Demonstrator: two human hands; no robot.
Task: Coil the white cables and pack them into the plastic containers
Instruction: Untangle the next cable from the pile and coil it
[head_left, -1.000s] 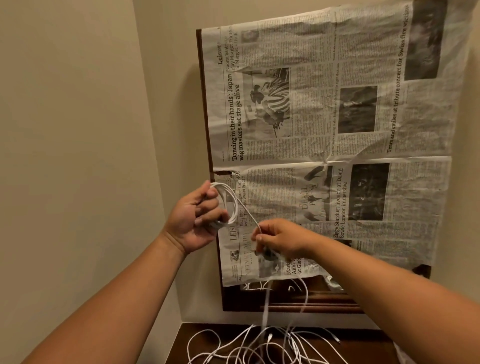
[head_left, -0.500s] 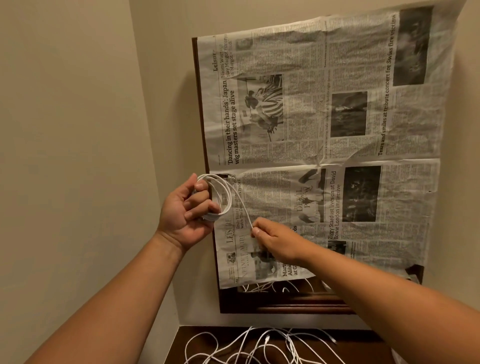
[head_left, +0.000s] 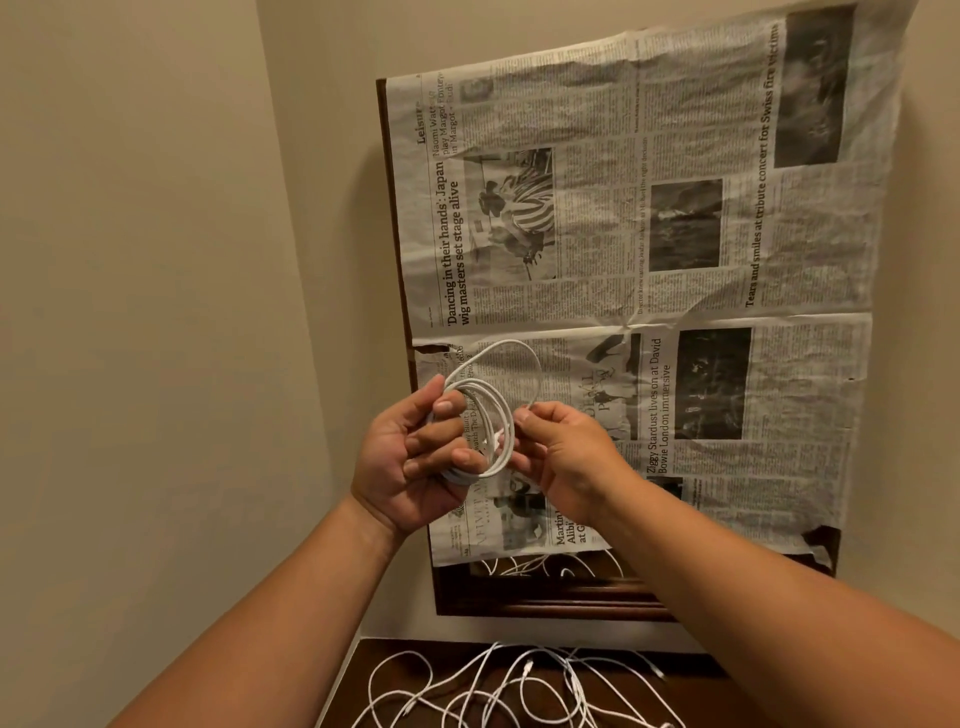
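A white cable (head_left: 500, 415) is wound into a small coil held up in front of the wall. My left hand (head_left: 413, 462) grips the coil's left side, fingers curled through the loops. My right hand (head_left: 558, 457) pinches the cable's free end at the coil's right edge, with one wider loop arching above both hands. Several more loose white cables (head_left: 498, 691) lie tangled on the dark wooden surface (head_left: 691, 696) below. No plastic container is in view.
A sheet of newspaper (head_left: 675, 260) hangs over a dark wooden frame (head_left: 545, 597) on the beige wall ahead. Another beige wall (head_left: 130, 260) closes in on the left, forming a corner.
My right hand has come up and left to meet the coil, laying the last stretch of cable into a loop. The strand no longer hangs down to the pile.
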